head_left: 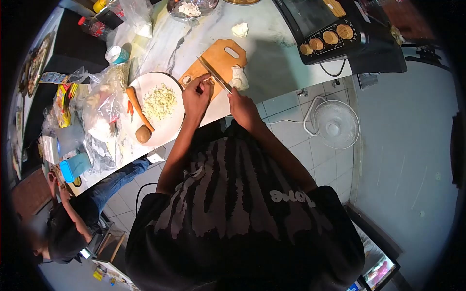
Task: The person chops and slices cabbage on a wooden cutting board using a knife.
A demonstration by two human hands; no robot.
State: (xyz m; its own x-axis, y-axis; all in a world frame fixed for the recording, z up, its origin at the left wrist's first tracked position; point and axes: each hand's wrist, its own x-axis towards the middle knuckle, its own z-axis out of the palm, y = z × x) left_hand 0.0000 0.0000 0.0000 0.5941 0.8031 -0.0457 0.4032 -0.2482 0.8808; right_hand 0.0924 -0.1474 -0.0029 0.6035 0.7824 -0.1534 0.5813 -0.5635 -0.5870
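My right hand [241, 107] is closed round the handle of a knife [213, 73], whose blade lies slantwise over the wooden cutting board [221, 51]. Beside the blade, at the board's lower left, my left hand [197, 94] has its fingers pinched together; what they hold is too small to make out. A small pale piece [187, 80] rests on the board left of these fingers. Crumpled white material [239, 78] lies at the board's right edge. On the large plate [138, 82] to the left are chopped pale bits [160, 101], a carrot [138, 109], red chillies [130, 107] and a brown round item [143, 134].
An oven with wooden knobs [330, 38] stands at the back right. Plastic bags [99, 104], a cup [116, 55] and a blue container [74, 167] crowd the left side. Another person [63, 223] is at the lower left. A fan [334, 124] stands on the floor.
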